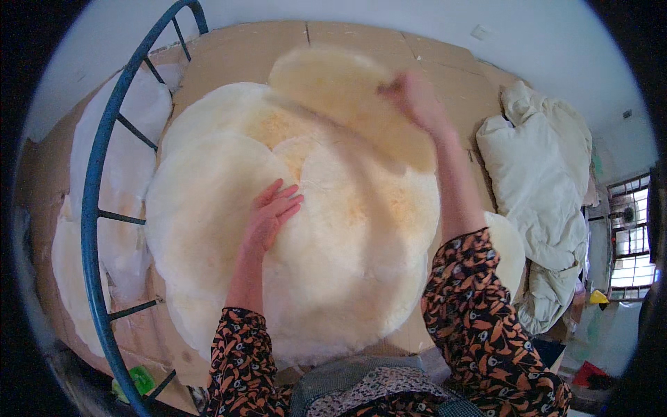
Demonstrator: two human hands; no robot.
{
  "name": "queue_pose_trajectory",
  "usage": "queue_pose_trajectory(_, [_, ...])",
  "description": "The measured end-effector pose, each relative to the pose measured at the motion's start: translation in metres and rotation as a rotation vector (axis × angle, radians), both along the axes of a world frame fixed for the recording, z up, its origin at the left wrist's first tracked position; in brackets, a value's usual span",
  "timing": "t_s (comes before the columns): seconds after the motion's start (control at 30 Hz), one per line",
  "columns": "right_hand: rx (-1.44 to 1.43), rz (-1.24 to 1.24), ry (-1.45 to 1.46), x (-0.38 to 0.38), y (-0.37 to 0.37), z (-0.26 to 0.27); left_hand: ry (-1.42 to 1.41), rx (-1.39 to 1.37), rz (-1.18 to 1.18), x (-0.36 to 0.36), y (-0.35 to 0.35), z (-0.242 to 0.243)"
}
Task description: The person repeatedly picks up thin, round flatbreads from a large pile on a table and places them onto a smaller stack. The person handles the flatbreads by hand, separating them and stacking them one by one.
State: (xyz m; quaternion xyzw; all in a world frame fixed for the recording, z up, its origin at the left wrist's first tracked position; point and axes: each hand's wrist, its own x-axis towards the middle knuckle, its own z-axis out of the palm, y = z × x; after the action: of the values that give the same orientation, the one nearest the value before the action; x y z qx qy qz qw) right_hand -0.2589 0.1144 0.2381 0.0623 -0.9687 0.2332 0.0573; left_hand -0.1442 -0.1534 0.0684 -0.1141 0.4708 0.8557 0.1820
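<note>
Several round, fluffy off-white fibre sheets [208, 208] overlap in a broad stack before me, with yellowish patches towards the middle. My left hand [271, 213] lies on the stack, fingers spread and palm down, with nothing gripped. Up and to the right, my right hand [414, 104] is blurred by motion. Its fingers pinch the edge of a thin, yellowish fibre sheet [333, 88], which hangs across the far right part of the stack. A dark shadow crosses the stack below that sheet.
Flattened cardboard [365, 36] lies beneath the stack. A curved blue metal rail [93, 187] stands at the left, with more whitish sheets [122, 130] beyond it. Crumpled cream fabric [536, 182] lies at the right, near another round sheet [504, 250]. A barred window [631, 234] is far right.
</note>
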Motion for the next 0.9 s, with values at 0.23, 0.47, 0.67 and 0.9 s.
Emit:
queue_pose_trajectory(0.23, [0.139,0.100,0.620,0.069,0.010,0.075,0.033,-0.214,-0.001,0.041,0.008,0.035])
queue_pose_trajectory(0.47, [0.262,0.141,0.173,0.192,0.004,-0.094,-0.215,-0.062,0.021,0.113,0.050,0.026])
queue_pose_trajectory(0.67, [0.000,0.052,0.022,0.199,0.034,-0.136,-0.195,-0.205,0.008,0.124,0.054,0.024])
queue_pose_trajectory(0.9, [0.262,-0.090,0.448,0.086,0.115,0.053,-0.229,0.077,0.003,0.133,0.057,0.016])
